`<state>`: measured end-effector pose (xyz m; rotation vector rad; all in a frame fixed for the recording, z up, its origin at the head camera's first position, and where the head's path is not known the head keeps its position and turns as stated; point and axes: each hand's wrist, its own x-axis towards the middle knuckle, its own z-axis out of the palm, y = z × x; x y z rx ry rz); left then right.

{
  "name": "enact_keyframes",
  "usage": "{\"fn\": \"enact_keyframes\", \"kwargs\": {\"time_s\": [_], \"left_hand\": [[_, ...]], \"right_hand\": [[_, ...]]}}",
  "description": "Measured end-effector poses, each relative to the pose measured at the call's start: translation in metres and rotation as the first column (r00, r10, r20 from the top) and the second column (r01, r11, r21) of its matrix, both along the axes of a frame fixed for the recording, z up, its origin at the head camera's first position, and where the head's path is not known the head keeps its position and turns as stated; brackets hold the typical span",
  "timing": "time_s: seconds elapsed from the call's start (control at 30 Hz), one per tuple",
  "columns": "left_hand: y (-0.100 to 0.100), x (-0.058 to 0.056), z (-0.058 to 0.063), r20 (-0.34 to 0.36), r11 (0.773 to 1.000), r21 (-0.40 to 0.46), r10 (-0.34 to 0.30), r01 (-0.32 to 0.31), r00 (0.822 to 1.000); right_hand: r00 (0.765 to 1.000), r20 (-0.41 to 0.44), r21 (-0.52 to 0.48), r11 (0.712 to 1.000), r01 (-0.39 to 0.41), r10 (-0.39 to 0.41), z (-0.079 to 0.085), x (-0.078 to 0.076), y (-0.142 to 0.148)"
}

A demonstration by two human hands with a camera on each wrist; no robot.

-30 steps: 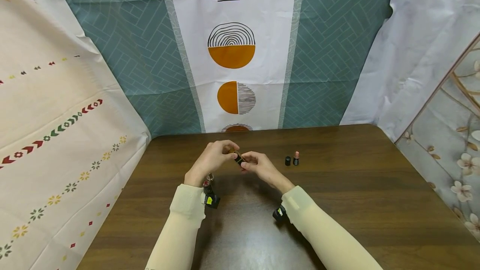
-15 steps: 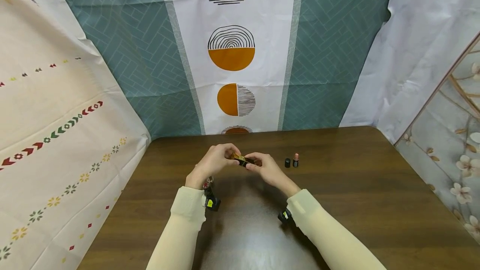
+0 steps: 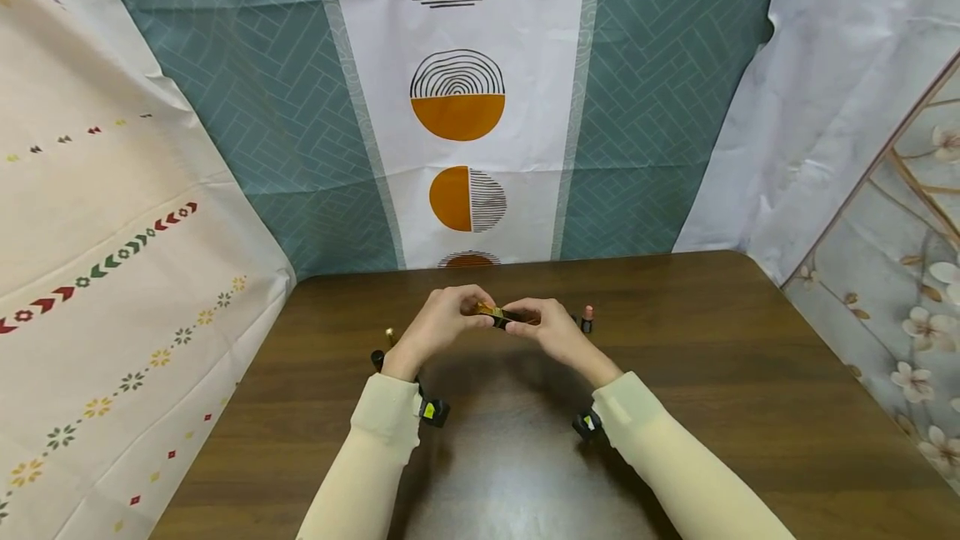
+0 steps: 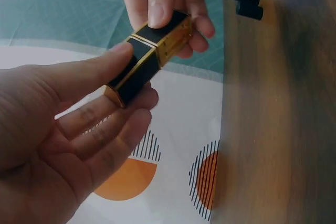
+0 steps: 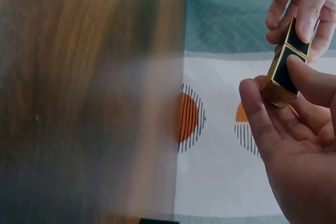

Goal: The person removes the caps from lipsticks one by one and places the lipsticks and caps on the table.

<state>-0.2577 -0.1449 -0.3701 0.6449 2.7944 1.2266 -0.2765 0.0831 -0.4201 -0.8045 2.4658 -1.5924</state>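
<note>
A black lipstick tube with gold edges is held above the far part of the table, between both hands. My left hand pinches one end between thumb and fingers. At the other end, the thumb and fingers of my right hand grip it. In the left wrist view a gold seam crosses the middle of the tube, and its two halves meet there. The right wrist view shows the tube's gold end face beside my right fingers.
Behind my right hand stands an uncapped peach lipstick, with a black cap beside it. A gold-tipped item and a black cylinder stand left of my left wrist. The brown table ends at hanging cloths.
The tube has turned from a slope to nearly level. Both hands have shifted right, and my right hand now overlaps the small black cap. Items left of my left wrist have come into sight.
</note>
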Motion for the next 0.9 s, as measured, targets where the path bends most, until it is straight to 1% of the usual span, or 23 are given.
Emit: {"fn": "enact_keyframes", "kwargs": {"time_s": [0.1, 0.2, 0.27, 0.33, 0.43, 0.5, 0.63, 0.8, 0.9], "left_hand": [[0.003, 0.0, 0.0, -0.017, 1.0, 0.02, -0.008, 0.008, 1.0], [0.005, 0.0, 0.003, -0.02, 0.999, 0.033, -0.016, 0.016, 1.0], [0.004, 0.001, 0.006, -0.029, 0.999, 0.033, 0.007, -0.006, 1.0], [0.002, 0.002, 0.009, -0.041, 0.998, 0.039, 0.042, -0.04, 0.998], [0.0, 0.002, 0.011, -0.067, 0.996, 0.048, 0.084, -0.081, 0.994], [0.0, 0.001, 0.012, -0.077, 0.996, 0.055, 0.081, -0.076, 0.994], [0.005, -0.001, 0.011, -0.096, 0.996, 0.073, 0.067, -0.06, 0.993], [0.013, -0.002, 0.007, -0.123, 0.989, 0.129, 0.086, -0.07, 0.989], [0.018, -0.004, 0.004, -0.145, 0.989, 0.126, 0.094, -0.075, 0.985]], "right_hand": [[1.0, -0.018, 0.024, 1.0, 0.01, -0.009, 0.004, -0.001, 0.005], [0.999, -0.031, 0.063, 0.997, 0.045, -0.043, 0.005, -0.002, 0.011], [0.997, -0.039, 0.08, 0.995, 0.065, -0.062, 0.004, -0.003, 0.017], [0.997, -0.03, 0.068, 0.995, 0.077, -0.075, 0.002, -0.004, 0.022], [0.997, -0.006, 0.022, 0.997, 0.076, -0.075, 0.002, -0.006, 0.029], [0.997, 0.004, -0.004, 0.997, 0.072, -0.072, 0.003, -0.006, 0.032], [0.998, -0.002, -0.02, 0.998, 0.058, -0.058, 0.006, -0.007, 0.036], [0.997, 0.032, -0.033, 0.997, 0.07, -0.069, 0.01, -0.007, 0.042], [0.996, 0.046, -0.03, 0.996, 0.084, -0.083, 0.013, -0.007, 0.047]]}}
